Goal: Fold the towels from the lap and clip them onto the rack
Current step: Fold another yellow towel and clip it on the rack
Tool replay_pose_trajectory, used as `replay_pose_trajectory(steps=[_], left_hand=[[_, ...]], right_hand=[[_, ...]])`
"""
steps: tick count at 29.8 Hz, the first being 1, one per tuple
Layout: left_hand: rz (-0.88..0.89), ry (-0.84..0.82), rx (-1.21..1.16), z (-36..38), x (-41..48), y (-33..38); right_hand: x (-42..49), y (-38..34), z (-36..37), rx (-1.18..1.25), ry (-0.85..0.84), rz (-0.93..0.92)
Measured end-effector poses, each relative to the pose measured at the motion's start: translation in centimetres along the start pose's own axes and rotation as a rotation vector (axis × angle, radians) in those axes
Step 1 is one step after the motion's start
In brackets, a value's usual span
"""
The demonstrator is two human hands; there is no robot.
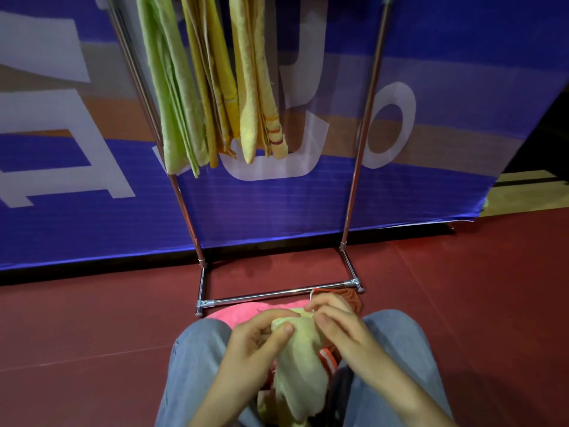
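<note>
- Both hands are busy at the top edge of a pale yellow-green towel [297,368] on the lap. The left hand [261,337] pinches it between thumb and curled fingers, and the right hand [338,328] nips the same edge with its fingertips. I'd guess they are hunting for a corner to start a fold.
- That towel is limp, nubbly terry, bunched rather than flat, trailing down between the knees.
- Under it lie a pink towel [237,314] and an orange towel [349,297], the orange one just beside the bottom bar of the rack [363,134]; they seem to be waiting their turn.
- On the rack hang a green towel [172,87] and two yellow towels [255,87], folded long and crowded to the left, which leaves room toward the right post. The clips are out of sight.
</note>
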State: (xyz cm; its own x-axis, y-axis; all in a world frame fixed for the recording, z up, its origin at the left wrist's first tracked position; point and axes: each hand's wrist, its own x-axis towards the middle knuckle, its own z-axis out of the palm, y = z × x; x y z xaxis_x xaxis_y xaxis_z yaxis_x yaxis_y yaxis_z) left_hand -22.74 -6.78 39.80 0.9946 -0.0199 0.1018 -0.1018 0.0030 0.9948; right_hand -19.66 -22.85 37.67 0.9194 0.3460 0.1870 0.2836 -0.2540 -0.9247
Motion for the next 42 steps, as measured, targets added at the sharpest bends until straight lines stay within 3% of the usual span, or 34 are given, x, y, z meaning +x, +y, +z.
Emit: replay_pose_trajectory(steps=[4,8,18,21,27,30,36,42], left_hand=[[0.023,0.068,0.021,-0.8,0.1,1.2],[0.146,0.115,0.214,-3.0,0.2,1.8],[0.210,-0.018,0.774,-5.2,2.1,0.7],[0.233,-0.029,0.756,-5.2,3.9,2.8],[0.536,0.094,0.735,-5.8,8.5,13.0],[0.606,0.146,0.713,-6.1,9.5,17.7],[0.444,0.128,0.876,-6.1,10.2,16.0],[0.363,0.103,0.737,-6.3,9.9,14.6]], right_hand=[[-0.6,2.2,-0.4,-0.028,-0.093,0.022],[-1.5,3.7,-2.1,-0.217,-0.093,0.049],[0.3,1.9,-6.1,-0.334,0.150,-0.043],[2.7,-0.7,-6.9,-0.320,0.223,-0.125],[9.0,-13.0,-11.3,-0.236,0.404,-0.439],[10.4,-17.3,-13.2,-0.176,0.429,-0.572],[11.4,-13.3,-12.1,-0.142,0.367,-0.365],[11.1,-11.9,-11.5,-0.083,0.342,-0.268]])
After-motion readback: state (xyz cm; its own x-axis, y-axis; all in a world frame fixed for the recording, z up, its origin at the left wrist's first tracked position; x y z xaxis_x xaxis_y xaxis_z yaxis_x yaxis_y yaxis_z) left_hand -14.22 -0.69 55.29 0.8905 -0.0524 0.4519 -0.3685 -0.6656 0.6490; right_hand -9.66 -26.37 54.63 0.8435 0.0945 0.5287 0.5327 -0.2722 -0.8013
